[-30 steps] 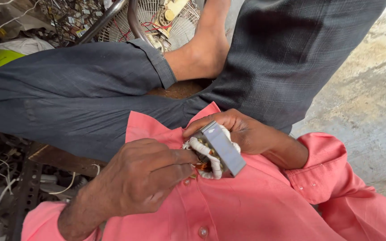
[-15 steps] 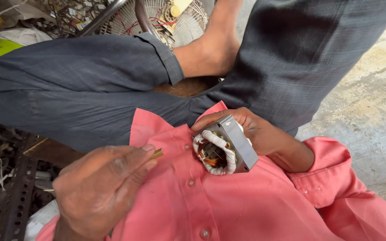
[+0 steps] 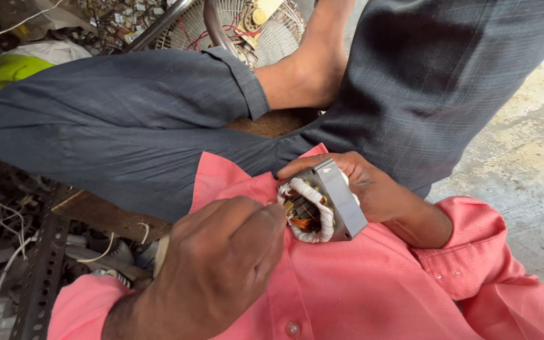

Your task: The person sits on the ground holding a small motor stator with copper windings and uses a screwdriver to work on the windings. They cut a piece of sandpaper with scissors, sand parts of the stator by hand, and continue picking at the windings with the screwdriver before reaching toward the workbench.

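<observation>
My right hand [image 3: 378, 189] grips a small motor stator [image 3: 341, 200] against my pink shirt [image 3: 360, 283]. The stator is a grey metal block with a white-wrapped winding [image 3: 313, 221] and copper wire showing inside. My left hand [image 3: 221, 264] is closed into a loose fist, its knuckles touching the left rim of the winding. A thin tool pinched in that hand is hidden by the fingers. My crossed legs in dark grey trousers [image 3: 140, 119] lie just beyond both hands.
A wire fan guard [image 3: 272, 31] with a motor lies past my bare foot. On the left are a slotted metal angle bar [image 3: 39, 277], loose white wires, scrap parts and a yellow-green object [image 3: 7, 69]. A wooden board [image 3: 108, 217] sits under my leg. Concrete floor [image 3: 524, 157] is on the right.
My left hand pulled back from the stator to the lower left, showing a thin tool tip, then returned to the winding. My right hand tilted the stator slightly, opening toward me.
</observation>
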